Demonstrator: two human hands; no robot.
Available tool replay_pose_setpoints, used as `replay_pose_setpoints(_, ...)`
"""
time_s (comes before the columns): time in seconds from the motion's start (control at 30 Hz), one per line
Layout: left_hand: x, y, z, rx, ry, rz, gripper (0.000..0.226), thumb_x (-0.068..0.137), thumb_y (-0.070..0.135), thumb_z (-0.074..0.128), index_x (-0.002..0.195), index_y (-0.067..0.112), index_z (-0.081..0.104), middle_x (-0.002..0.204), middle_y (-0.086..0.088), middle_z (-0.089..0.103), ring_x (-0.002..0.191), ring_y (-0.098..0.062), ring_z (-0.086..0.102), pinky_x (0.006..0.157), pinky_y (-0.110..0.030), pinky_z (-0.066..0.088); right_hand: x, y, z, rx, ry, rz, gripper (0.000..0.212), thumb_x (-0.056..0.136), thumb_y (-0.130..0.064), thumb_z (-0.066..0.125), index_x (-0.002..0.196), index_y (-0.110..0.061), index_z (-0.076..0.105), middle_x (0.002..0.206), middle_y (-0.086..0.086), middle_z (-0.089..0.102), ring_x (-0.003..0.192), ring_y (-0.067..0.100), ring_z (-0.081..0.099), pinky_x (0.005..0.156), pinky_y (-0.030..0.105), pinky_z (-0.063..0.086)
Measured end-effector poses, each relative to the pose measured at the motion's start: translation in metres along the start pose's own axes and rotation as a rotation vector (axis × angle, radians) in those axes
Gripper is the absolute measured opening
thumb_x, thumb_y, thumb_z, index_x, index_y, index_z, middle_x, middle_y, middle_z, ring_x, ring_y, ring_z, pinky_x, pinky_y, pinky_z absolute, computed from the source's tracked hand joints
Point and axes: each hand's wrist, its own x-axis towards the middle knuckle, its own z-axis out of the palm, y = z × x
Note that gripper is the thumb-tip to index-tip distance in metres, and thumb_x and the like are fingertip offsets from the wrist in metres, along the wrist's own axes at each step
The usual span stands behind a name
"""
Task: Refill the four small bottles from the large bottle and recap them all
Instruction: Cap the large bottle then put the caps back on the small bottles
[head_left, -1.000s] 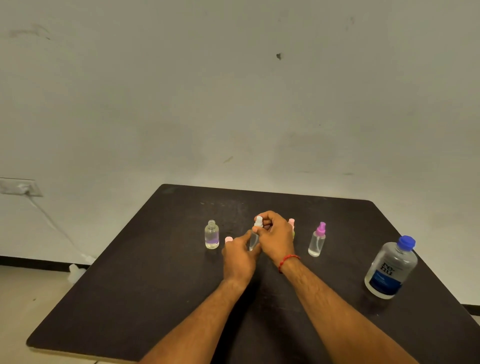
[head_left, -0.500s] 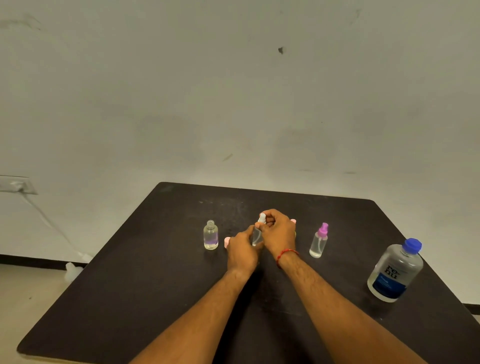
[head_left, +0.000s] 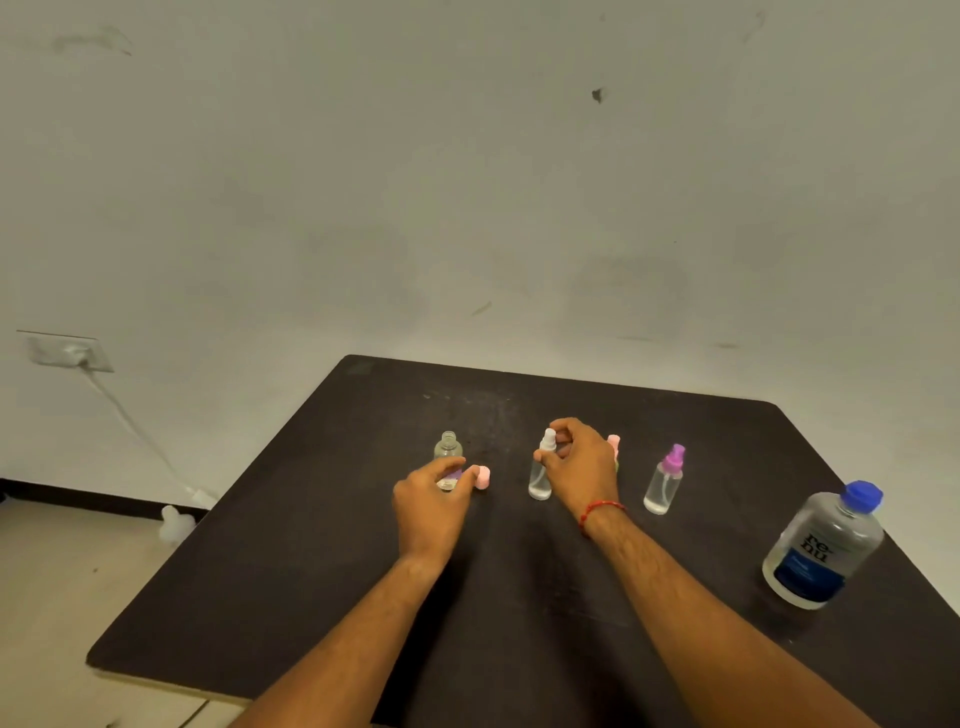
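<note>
A matte dark-brown bench (head_left: 311, 571) carries the bottles. The right hand (head_left: 582, 467) has its fingers curled around the white spray top of a slim clear plastic bottle (head_left: 539, 480), which stands upright mid-bench. The left hand (head_left: 431, 499) is loosely bent and grasps nothing, with one fingertip touching a loose pink cap (head_left: 484, 478). It partly hides an uncapped round clear bottle (head_left: 448, 449). To the right stand a clear bottle with a purple sprayer (head_left: 665, 483) and a large clear blue-capped bottle (head_left: 823, 551). A pink-topped bottle (head_left: 614, 444) is mostly hidden behind the right hand.

Open tabletop (head_left: 743, 499) between purple sprayer (head_left: 665, 480), large bottle (head_left: 823, 545)
</note>
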Motion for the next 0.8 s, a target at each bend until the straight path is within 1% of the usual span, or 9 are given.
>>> replay_pose_setpoints(0.07,0.004,-0.005,-0.01,0.002,0.03,0.047,0.005,0.081,0.025,0.083,0.081,0.028,0.079,0.073,0.023,0.071,0.075,0.006,0.068,0.072,-0.025,0.058,-0.004,-0.003,-0.001,-0.031,0.053,-0.018,0.044,0.084,-0.019,0.076,0.125,-0.014,0.06,0.117,0.003,0.058,0.101,0.015,0.059,0.092,0.031,0.053)
replay_pose_setpoints(0.17,0.014,-0.016,-0.022,0.045,0.089,0.057,0.018,0.08,0.028,0.084,0.075,0.033,0.066,0.071,0.018,0.066,0.073,0.002,0.065,0.06,-0.014,0.049,-0.014,-0.013,0.008,-0.011,0.119,-0.151,0.041,0.082,-0.018,0.077,0.119,-0.015,0.061,0.111,0.001,0.053,0.096,0.01,0.054,0.083,0.022,0.049)
replay_pose_setpoints(0.23,0.023,-0.024,-0.024,0.094,0.079,0.021,0.026,0.076,0.033,0.086,0.086,0.031,0.062,0.082,0.015,0.064,0.074,-0.002,0.062,0.063,-0.018,0.045,-0.02,-0.017,0.022,-0.049,0.027,-0.223,0.033,0.083,-0.019,0.076,0.113,-0.015,0.063,0.106,-0.001,0.055,0.091,0.009,0.054,0.083,0.024,0.05)
replay_pose_setpoints(0.3,0.03,-0.032,-0.024,0.147,0.006,-0.025,0.044,0.072,0.036,0.088,0.105,0.03,0.061,0.102,0.014,0.059,0.089,-0.001,0.057,0.074,-0.025,0.043,-0.023,-0.019,0.038,-0.121,-0.123,-0.215,0.034,0.085,-0.022,0.072,0.118,-0.015,0.063,0.11,0.0,0.057,0.09,0.011,0.055,0.085,0.025,0.048)
replay_pose_setpoints(0.43,0.043,-0.043,-0.019,0.174,-0.204,-0.086,0.069,0.074,0.038,0.086,0.136,0.029,0.055,0.132,0.006,0.055,0.117,-0.009,0.055,0.09,-0.026,0.044,-0.021,-0.019,0.071,-0.24,-0.301,-0.147,0.045,0.088,-0.021,0.066,0.131,-0.01,0.056,0.125,0.008,0.055,0.112,0.024,0.056,0.1,0.031,0.043)
replay_pose_setpoints(0.5,0.048,-0.045,-0.015,0.158,-0.281,-0.088,0.073,0.076,0.036,0.085,0.141,0.029,0.053,0.14,0.006,0.055,0.127,-0.012,0.053,0.097,-0.025,0.043,-0.019,-0.018,0.081,-0.268,-0.332,-0.1,0.04,0.088,-0.019,0.065,0.127,-0.01,0.058,0.123,0.009,0.055,0.115,0.027,0.054,0.099,0.034,0.043)
replay_pose_setpoints(0.6,0.054,-0.044,-0.009,0.109,-0.342,-0.072,0.067,0.077,0.034,0.085,0.138,0.03,0.057,0.136,0.009,0.062,0.122,-0.008,0.056,0.099,-0.024,0.045,-0.019,-0.015,0.09,-0.262,-0.318,-0.08,0.012,0.087,-0.013,0.06,0.098,-0.012,0.064,0.103,0.007,0.061,0.099,0.026,0.06,0.082,0.033,0.048)
replay_pose_setpoints(0.7,0.055,-0.044,-0.004,0.103,-0.338,-0.073,0.055,0.08,0.033,0.083,0.131,0.031,0.063,0.124,0.011,0.068,0.108,-0.005,0.06,0.087,-0.019,0.046,-0.018,-0.011,0.093,-0.193,-0.288,-0.068,0.017,0.084,-0.004,0.058,0.095,-0.014,0.067,0.095,0.002,0.065,0.09,0.019,0.062,0.08,0.031,0.051)
replay_pose_setpoints(0.8,0.054,-0.045,0.0,0.093,-0.308,-0.075,0.047,0.08,0.029,0.084,0.123,0.03,0.066,0.113,0.014,0.07,0.104,-0.007,0.064,0.082,-0.016,0.047,-0.015,-0.009,0.09,-0.066,-0.218,-0.057,0.022,0.084,0.0,0.059,0.095,-0.016,0.069,0.093,-0.002,0.066,0.088,0.013,0.062,0.074,0.017,0.046)
